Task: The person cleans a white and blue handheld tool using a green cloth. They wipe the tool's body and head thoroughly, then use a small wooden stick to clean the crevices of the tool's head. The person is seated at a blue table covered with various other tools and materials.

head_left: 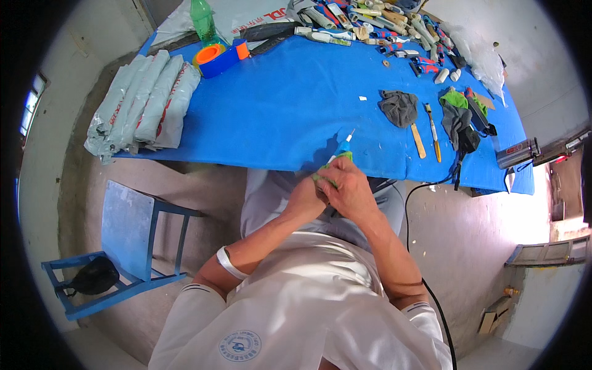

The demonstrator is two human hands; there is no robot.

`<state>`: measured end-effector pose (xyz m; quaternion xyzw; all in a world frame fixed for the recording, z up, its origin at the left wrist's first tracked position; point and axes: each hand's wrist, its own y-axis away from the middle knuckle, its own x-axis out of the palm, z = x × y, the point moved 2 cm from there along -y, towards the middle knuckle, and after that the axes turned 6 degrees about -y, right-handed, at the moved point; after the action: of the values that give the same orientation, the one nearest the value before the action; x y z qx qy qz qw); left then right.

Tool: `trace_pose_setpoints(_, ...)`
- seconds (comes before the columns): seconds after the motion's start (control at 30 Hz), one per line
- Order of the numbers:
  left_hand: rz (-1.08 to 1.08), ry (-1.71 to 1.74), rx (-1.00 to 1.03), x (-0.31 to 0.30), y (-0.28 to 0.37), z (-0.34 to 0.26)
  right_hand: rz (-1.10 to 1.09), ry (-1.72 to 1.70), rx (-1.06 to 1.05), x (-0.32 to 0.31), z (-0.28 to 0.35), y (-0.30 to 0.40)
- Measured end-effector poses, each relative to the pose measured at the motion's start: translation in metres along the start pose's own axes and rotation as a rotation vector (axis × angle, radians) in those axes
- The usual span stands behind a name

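Observation:
Both of my hands meet just in front of the table's near edge, above my lap. My left hand is closed around a slender blue-and-white handle, which has a thin pin at its white tip and points away from me. A green cloth wraps part of this handle, and my right hand pinches the cloth against it. My fingers hide the lower part of the handle. On the blue-covered table beyond, a crumpled grey cloth, a flat wooden stick and a yellow-handled brush lie to the right.
Handheld device handles are heaped at the back. Folded plastic mailing bags, a blue tape dispenser and a green bottle stand left. Rightward are a grey-green cloth, black cord and metal cup. A blue chair stands left.

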<state>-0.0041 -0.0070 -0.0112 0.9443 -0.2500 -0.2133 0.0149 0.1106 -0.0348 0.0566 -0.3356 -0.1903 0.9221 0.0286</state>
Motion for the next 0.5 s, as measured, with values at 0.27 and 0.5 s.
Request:
trace_pose_setpoints(0.27,0.03,-0.208,-0.075,-0.01,-0.009,-0.023,-0.207,0.078,0.109,-0.022,-0.048,-0.038)
trace_pose_setpoints(0.5,0.297,0.331,-0.213,-0.013,-0.011,-0.01,-0.245,0.056,0.119,-0.022,-0.047,-0.024)
